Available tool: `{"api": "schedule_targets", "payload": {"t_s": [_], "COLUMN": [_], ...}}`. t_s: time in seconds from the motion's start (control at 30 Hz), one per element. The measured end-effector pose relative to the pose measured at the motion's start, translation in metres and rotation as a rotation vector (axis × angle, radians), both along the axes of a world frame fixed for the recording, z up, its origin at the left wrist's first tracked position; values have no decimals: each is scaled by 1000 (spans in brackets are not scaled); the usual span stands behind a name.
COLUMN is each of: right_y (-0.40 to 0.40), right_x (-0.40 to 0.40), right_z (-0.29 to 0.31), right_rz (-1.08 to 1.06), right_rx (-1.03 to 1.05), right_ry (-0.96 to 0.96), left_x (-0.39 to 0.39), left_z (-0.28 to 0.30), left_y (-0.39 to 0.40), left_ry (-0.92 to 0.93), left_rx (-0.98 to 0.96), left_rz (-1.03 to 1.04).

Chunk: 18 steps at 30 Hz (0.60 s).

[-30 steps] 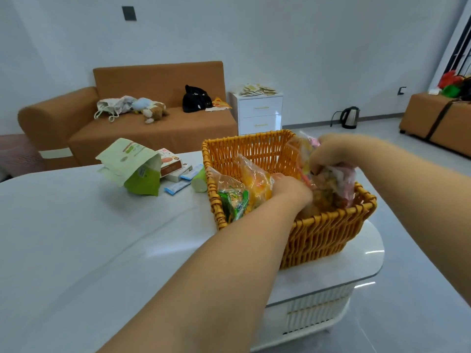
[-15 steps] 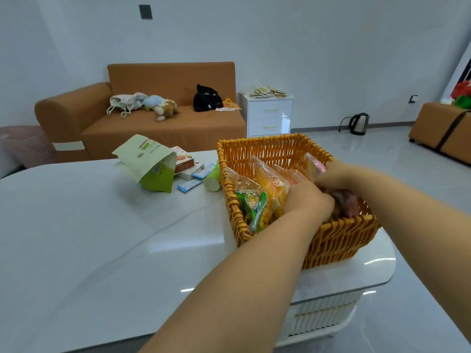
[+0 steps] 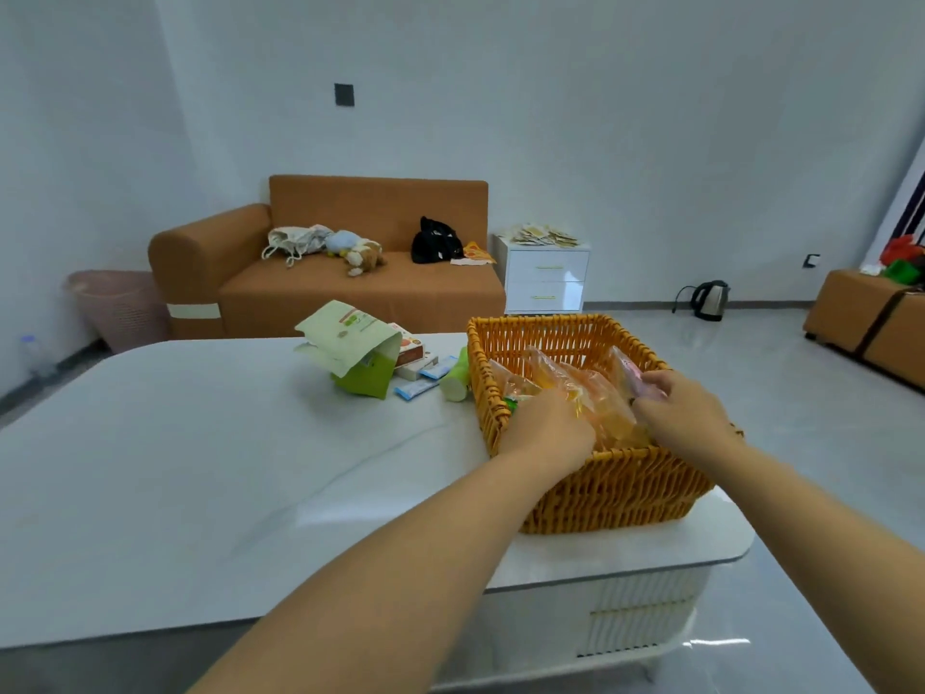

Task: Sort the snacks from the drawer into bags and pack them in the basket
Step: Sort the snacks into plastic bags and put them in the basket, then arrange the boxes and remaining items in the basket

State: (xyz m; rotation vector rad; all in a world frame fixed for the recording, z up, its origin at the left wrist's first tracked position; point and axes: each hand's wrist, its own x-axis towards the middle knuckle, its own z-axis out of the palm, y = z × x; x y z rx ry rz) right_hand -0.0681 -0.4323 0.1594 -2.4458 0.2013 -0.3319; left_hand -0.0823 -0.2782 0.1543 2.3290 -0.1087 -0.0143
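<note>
Nearest me, left hand reaches over near rim of woven orange wicker basket, fingers hidden among clear plastic snack bags; can't tell its grip. Right hand pinches pink-tinted bag at basket's right. I'd press bags low, upright, side by side. Beyond, on white table, green-white pouch waits.

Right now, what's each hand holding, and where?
Both hands are in the basket among the snack bags. Right hand pinches a bag's top edge; left hand hides its own hold.
</note>
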Motion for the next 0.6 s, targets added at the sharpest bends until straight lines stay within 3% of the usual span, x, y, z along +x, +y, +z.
{"api": "schedule_targets", "payload": {"t_s": [0.2,0.6], "right_y": [59,144], "right_x": [-59,-156], "right_z": [11,-2], "right_rz": [205,496], "right_rx": [-87,-202], "right_ry": [-72,138], "left_x": [-61,-169], "left_z": [22,14], "left_y": [61,164], "left_ry": [-22,-6], "left_rx": [134,417], "left_rz": [62,101]}}
